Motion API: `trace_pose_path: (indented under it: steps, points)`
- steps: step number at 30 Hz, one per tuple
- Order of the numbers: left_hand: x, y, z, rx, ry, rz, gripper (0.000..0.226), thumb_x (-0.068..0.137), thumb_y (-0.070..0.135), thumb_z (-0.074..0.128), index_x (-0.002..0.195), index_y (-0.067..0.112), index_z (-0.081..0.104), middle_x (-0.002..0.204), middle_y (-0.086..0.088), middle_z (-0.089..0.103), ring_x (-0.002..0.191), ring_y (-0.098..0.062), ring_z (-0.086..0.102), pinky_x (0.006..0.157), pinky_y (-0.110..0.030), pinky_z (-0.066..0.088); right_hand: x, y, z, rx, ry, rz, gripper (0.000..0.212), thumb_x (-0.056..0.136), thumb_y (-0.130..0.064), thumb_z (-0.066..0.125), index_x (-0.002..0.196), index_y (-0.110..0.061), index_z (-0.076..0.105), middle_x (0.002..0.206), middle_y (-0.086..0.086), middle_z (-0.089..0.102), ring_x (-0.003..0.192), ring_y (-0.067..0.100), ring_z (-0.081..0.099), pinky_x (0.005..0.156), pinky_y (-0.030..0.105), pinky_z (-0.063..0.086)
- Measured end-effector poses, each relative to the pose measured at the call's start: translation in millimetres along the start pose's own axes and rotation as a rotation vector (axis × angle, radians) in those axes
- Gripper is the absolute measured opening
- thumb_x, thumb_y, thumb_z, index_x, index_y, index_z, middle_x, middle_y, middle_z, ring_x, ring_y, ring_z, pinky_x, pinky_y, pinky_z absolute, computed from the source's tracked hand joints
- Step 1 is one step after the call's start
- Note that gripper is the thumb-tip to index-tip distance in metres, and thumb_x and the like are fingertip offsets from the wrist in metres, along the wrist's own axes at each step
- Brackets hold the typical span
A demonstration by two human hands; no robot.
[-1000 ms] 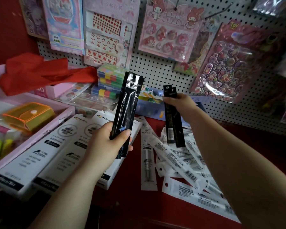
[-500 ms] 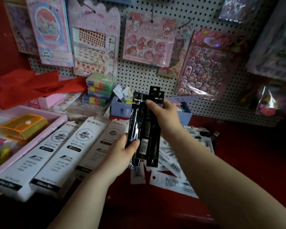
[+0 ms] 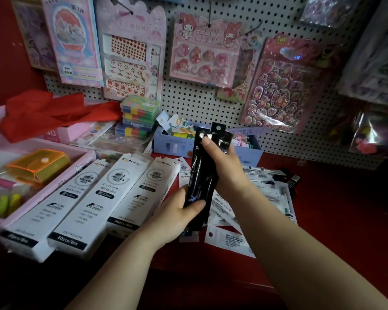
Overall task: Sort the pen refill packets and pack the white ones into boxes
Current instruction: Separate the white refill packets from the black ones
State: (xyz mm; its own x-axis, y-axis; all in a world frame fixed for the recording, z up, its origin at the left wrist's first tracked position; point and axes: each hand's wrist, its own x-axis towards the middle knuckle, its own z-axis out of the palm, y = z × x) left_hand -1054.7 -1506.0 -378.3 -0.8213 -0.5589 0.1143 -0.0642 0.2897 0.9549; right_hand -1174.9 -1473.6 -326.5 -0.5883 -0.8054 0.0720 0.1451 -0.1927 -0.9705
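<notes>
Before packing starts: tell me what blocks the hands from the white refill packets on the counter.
Both hands are occupied: the left hand and right hand together hold black refill packets above the white refill packets. Those must be set down first. Otherwise nothing visible covers the pile beside the white boxes.

Left hand (image 3: 177, 214): your palm faces right, with the thumb pressed across the front of the black packets (image 3: 199, 175) near their lower end.
Right hand (image 3: 225, 166): your fingers wrap the upper part of the same packets, thumb tip on their front.
Forearms: both are bare and rise from the lower edge, converging at centre.
</notes>
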Motion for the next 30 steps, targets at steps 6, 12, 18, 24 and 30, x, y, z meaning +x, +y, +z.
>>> trace_pose_path:
  steps: [6, 12, 18, 24, 30]
  points:
    - [-0.8, -6.4, -1.2, 0.036, 0.016, 0.018, 0.023, 0.083, 0.03, 0.059, 0.089, 0.045, 0.043, 0.1, 0.022, 0.055, 0.097, 0.003, 0.053, 0.077, -0.014, 0.042, -13.2, 5.3, -8.7, -0.039, -0.316, 0.058, 0.003, 0.073, -0.006, 0.059, 0.073, -0.009, 0.059, 0.057, -0.002, 0.065, 0.058, 0.011, 0.063, 0.06, 0.021, 0.054]
    - [2.5, -15.3, 6.5, 0.017, 0.051, -0.01, 0.038, 0.075, 0.022, 0.069, 0.098, 0.038, 0.043, 0.098, 0.012, 0.059, 0.094, -0.002, 0.056, 0.077, -0.021, 0.046, -18.7, 7.7, -5.3, -0.131, -0.235, -0.057, 0.018, 0.079, -0.001, 0.063, 0.078, -0.018, 0.061, 0.064, -0.006, 0.067, 0.07, 0.011, 0.064, 0.074, 0.025, 0.05]
    - [4.8, -15.0, 10.0, 0.061, 0.047, 0.026, 0.038, 0.078, 0.015, 0.065, 0.086, 0.044, 0.043, 0.09, 0.011, 0.061, 0.085, -0.001, 0.058, 0.068, -0.011, 0.044, -23.2, 9.6, -3.8, -0.115, -0.111, -0.033, 0.018, 0.083, 0.002, 0.057, 0.075, -0.015, 0.056, 0.064, -0.001, 0.059, 0.055, 0.007, 0.063, 0.063, 0.02, 0.052]
    - [-0.3, -6.3, 1.9, 0.043, 0.01, 0.003, 0.022, 0.081, 0.024, 0.063, 0.088, 0.039, 0.048, 0.087, 0.014, 0.06, 0.082, 0.004, 0.056, 0.066, -0.012, 0.042, -30.5, 8.2, -10.9, -0.243, -0.277, 0.016, 0.011, 0.085, -0.007, 0.058, 0.086, -0.018, 0.058, 0.084, -0.001, 0.062, 0.078, 0.008, 0.061, 0.074, 0.016, 0.051]
    - [-9.6, -9.4, -2.6, 0.085, 0.008, -0.033, 0.031, 0.056, 0.054, 0.061, 0.085, 0.043, 0.054, 0.087, 0.008, 0.066, 0.085, -0.008, 0.063, 0.077, -0.031, 0.05, -41.6, 9.2, -22.7, -0.301, -0.392, 0.076, 0.015, 0.087, -0.002, 0.052, 0.082, -0.013, 0.062, 0.078, -0.003, 0.065, 0.072, 0.003, 0.064, 0.072, 0.014, 0.052]
